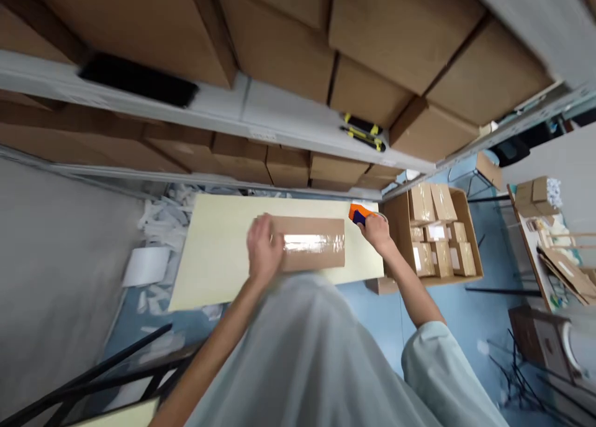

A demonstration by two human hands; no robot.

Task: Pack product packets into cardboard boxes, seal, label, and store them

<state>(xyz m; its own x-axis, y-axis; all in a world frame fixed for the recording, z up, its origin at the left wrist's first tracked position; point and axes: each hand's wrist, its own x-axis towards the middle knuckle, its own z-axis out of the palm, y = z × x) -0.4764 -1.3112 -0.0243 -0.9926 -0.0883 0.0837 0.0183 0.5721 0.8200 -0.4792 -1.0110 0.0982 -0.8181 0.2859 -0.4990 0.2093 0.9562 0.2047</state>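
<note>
A flat brown cardboard box (311,243) lies on a pale yellow table (214,253), with a strip of clear shiny tape along its top. My left hand (263,248) rests on the box's left end, fingers curled over it. My right hand (375,229) is at the box's right end, closed around an orange and blue tape dispenser (359,214).
A large open carton (470,228) with several small taped boxes stands on the blue floor to the right. Shelves of brown cartons (279,36) rise behind the table. White paper scraps (162,222) lie left of the table. Black metal frames (116,371) sit at lower left.
</note>
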